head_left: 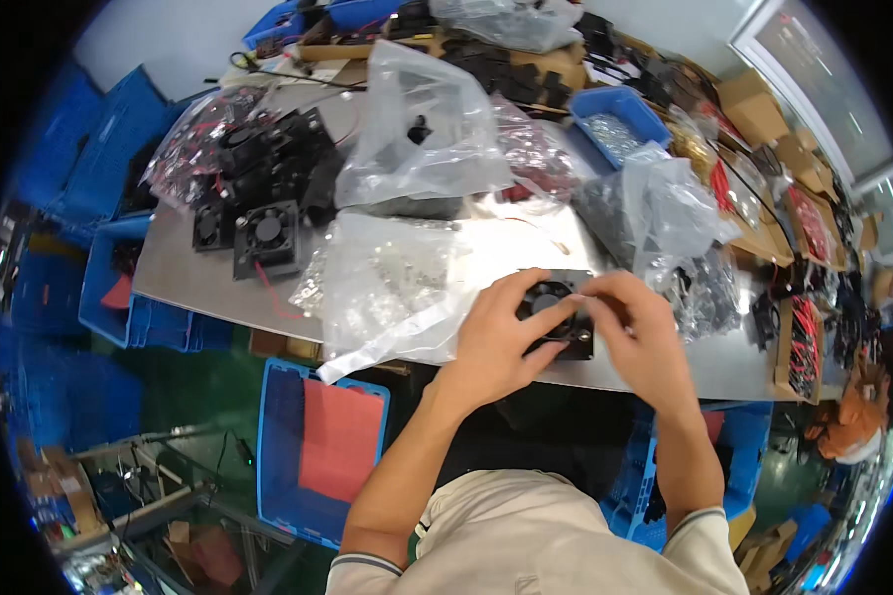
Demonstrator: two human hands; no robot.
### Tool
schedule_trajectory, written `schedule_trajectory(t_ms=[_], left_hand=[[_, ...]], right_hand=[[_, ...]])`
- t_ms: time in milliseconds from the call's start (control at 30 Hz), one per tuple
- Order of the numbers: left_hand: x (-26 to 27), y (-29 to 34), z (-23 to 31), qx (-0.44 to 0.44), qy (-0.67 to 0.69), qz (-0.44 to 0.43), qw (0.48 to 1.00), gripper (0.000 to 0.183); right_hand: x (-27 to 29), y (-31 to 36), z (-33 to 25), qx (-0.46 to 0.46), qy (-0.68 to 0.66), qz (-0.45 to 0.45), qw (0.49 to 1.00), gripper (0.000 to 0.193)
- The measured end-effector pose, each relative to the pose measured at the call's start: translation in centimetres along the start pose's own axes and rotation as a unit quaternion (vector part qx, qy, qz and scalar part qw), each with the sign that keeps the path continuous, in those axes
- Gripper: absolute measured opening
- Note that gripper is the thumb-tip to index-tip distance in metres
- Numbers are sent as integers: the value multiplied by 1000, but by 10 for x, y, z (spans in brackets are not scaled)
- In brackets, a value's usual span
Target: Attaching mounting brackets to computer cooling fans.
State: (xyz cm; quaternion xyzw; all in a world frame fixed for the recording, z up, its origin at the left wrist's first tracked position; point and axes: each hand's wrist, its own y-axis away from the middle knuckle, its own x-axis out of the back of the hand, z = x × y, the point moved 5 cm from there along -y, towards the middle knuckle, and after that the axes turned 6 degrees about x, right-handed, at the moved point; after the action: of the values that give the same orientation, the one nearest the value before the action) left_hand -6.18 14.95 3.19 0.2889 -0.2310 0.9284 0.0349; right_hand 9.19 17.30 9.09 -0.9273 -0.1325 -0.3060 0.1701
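A black cooling fan (546, 296) on a square black plate (576, 348) lies near the table's front edge. Spread round its left side, the fingers and thumb of my left hand (494, 332) hold the fan against the table. My right hand (647, 335) is closed in a pinch at the fan's upper right corner; whatever is between its fingertips is too small or hidden to name. A round silvery screw head (584, 336) shows at the plate's lower right. To the left of my left hand lies a clear bag (392, 273) of small metal parts.
More black fans (268, 233) are heaped at the table's left. A large clear bag (422, 139) stands at the back, near a blue bin (620, 111) of small hardware. Other bags (680, 213) lie on the right. Below the front edge is a blue crate (268, 446).
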Motion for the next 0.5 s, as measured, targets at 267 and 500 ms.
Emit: schedule_trajectory(t_ms=[267,500], left_hand=[[-10,2,-12,18,7,-22,1000,58],[-3,6,-10,36,5,-13,999,60]], right_hand=[[-181,-63,-75,223,153,-178,946,10],[-195,-65,-80,190,194,-253,929,15]])
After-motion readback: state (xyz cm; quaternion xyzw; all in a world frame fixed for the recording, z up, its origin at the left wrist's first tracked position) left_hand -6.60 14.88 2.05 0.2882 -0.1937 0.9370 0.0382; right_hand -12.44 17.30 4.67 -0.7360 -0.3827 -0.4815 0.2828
